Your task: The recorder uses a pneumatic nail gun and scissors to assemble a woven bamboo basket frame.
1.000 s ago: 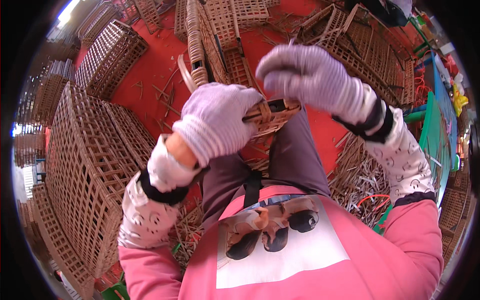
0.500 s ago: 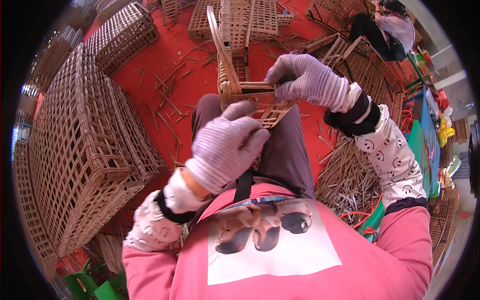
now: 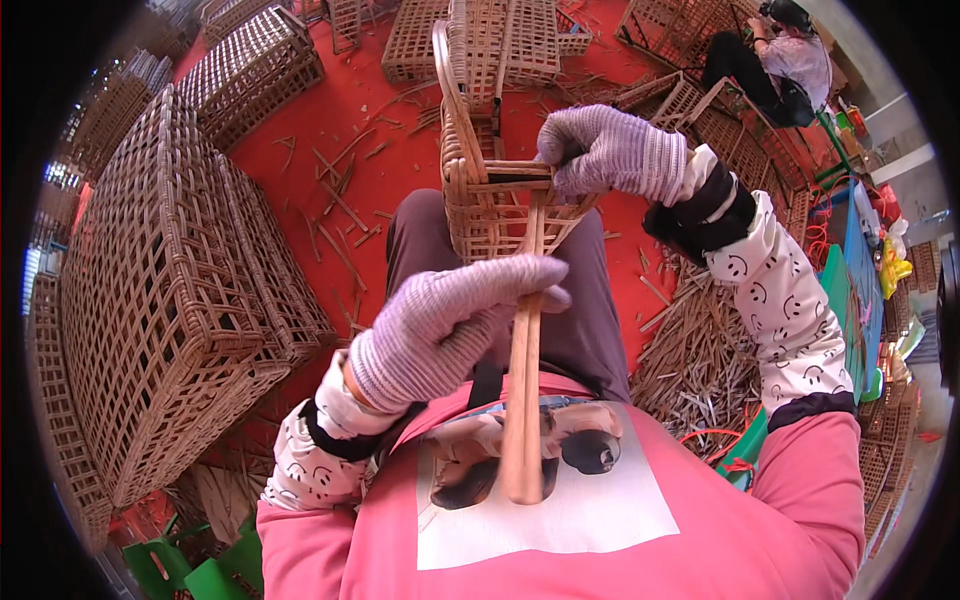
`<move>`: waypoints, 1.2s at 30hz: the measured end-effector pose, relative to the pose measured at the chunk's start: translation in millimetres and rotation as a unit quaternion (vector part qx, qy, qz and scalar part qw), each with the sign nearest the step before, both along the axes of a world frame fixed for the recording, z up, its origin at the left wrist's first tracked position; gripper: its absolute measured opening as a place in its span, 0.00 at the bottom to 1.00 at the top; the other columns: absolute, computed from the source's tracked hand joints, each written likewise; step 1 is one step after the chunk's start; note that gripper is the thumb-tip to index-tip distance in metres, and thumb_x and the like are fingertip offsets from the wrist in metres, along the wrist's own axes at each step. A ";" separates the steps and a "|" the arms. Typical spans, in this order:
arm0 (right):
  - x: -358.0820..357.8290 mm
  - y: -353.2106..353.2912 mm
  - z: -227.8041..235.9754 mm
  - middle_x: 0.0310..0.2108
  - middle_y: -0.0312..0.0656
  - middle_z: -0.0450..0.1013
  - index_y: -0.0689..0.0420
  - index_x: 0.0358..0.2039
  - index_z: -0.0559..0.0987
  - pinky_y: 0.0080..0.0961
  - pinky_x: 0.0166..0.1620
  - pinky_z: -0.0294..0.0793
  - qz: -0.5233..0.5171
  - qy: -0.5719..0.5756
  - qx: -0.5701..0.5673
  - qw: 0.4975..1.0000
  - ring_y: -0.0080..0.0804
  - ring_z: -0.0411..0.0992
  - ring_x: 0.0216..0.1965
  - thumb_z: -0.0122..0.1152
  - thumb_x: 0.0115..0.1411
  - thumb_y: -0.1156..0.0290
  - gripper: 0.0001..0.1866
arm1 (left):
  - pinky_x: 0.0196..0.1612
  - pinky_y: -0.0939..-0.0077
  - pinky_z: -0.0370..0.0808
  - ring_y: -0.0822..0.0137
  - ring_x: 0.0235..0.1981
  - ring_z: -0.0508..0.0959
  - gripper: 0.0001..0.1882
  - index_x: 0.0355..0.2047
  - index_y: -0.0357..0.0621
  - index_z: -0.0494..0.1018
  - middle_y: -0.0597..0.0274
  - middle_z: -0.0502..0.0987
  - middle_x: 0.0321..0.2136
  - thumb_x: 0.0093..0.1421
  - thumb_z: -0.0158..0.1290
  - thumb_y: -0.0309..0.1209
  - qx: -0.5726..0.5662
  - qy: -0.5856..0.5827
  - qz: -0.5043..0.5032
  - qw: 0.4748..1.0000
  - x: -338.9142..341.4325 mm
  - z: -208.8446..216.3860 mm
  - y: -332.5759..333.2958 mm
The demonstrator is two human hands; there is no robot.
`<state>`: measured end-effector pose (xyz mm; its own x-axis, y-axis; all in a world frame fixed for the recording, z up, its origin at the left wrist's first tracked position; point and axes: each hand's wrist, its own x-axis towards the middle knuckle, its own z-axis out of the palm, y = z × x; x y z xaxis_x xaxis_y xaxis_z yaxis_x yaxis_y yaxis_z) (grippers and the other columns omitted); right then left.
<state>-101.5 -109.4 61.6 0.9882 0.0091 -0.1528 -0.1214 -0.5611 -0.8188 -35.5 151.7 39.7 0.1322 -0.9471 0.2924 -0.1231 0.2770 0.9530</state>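
Observation:
A woven wicker basket stands between my knees, its rim and a tall curved handle facing up. My right hand, in a striped lilac glove, is closed on the right corner of its rim; the fingertips are partly hidden. A flat tan wicker strip, looking doubled, runs from the rim down over my shirt, its lower end blurred. My left hand, gloved alike, pinches this strip partway along, just nearer to me than the basket.
Large woven baskets are stacked at the left, with more at the back. Loose strips lie heaped on the red floor at the right, beside a green and blue edge. Another person sits at the far right.
My left hand has moved off the basket rim toward me, and the wicker strip now stretches long below it. My right hand stays at the rim.

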 end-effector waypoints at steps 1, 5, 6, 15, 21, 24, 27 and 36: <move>0.7 0.3 0.8 0.26 0.34 0.72 0.59 0.32 0.73 0.20 0.33 0.73 0.001 -0.001 0.000 1.000 0.20 0.71 0.29 0.62 0.49 0.77 0.10 | 0.37 0.77 0.75 0.65 0.35 0.79 0.17 0.47 0.40 0.70 0.55 0.78 0.35 0.57 0.44 0.17 -0.061 -0.111 0.020 0.992 8.9 -5.8 -4.5; 0.6 1.6 1.9 0.26 0.35 0.73 0.59 0.33 0.72 0.20 0.33 0.73 -0.008 0.036 0.051 0.998 0.21 0.72 0.29 0.61 0.50 0.77 0.10 | 0.36 0.76 0.76 0.65 0.32 0.79 0.12 0.38 0.41 0.76 0.56 0.76 0.31 0.52 0.56 0.26 -0.094 -0.310 0.146 0.935 10.9 10.9 -11.1; 0.1 2.0 1.2 0.26 0.35 0.73 0.60 0.33 0.72 0.20 0.33 0.73 -0.010 0.033 0.056 0.998 0.21 0.72 0.28 0.61 0.50 0.77 0.10 | 0.35 0.77 0.75 0.66 0.31 0.79 0.11 0.37 0.41 0.76 0.57 0.75 0.31 0.52 0.56 0.27 -0.112 -0.271 0.152 0.944 8.5 12.8 -9.8; 2.7 6.3 3.5 0.25 0.34 0.71 0.59 0.31 0.71 0.19 0.33 0.71 -0.020 0.048 0.066 0.997 0.20 0.71 0.28 0.60 0.49 0.77 0.09 | 0.11 0.88 0.62 0.79 0.10 0.68 0.13 0.44 0.35 0.69 0.61 0.75 0.20 0.62 0.47 0.30 0.174 0.378 0.157 0.895 -25.8 -36.8 -23.9; -1.6 1.6 0.7 0.27 0.35 0.72 0.60 0.34 0.74 0.22 0.36 0.73 -0.019 0.033 0.085 0.996 0.22 0.71 0.30 0.62 0.49 0.77 0.11 | 0.09 0.86 0.63 0.76 0.08 0.68 0.16 0.49 0.37 0.67 0.60 0.75 0.18 0.62 0.46 0.29 0.086 0.400 0.193 0.892 -29.1 -72.3 -40.5; -2.6 1.4 3.2 0.27 0.35 0.72 0.60 0.34 0.74 0.22 0.36 0.73 -0.026 0.045 0.092 0.994 0.22 0.71 0.30 0.63 0.49 0.77 0.11 | 0.09 0.86 0.62 0.77 0.08 0.68 0.16 0.50 0.38 0.67 0.60 0.74 0.17 0.62 0.45 0.28 0.087 0.403 0.201 0.889 -31.2 -81.0 -46.4; -2.4 0.9 2.0 0.28 0.34 0.72 0.60 0.34 0.74 0.22 0.37 0.72 -0.022 0.040 0.082 0.996 0.21 0.70 0.31 0.63 0.48 0.77 0.11 | 0.08 0.86 0.62 0.77 0.08 0.67 0.15 0.49 0.39 0.68 0.60 0.74 0.17 0.62 0.45 0.27 0.087 0.404 0.209 0.886 -27.1 -83.8 -53.0; 1.0 -3.8 -1.9 0.28 0.32 0.72 0.59 0.33 0.75 0.21 0.37 0.71 -0.006 0.011 0.079 0.997 0.20 0.68 0.32 0.64 0.47 0.76 0.12 | 0.12 0.89 0.60 0.82 0.10 0.65 0.08 0.37 0.39 0.76 0.68 0.73 0.17 0.60 0.51 0.29 0.026 0.316 0.267 0.910 -12.0 -63.8 -78.3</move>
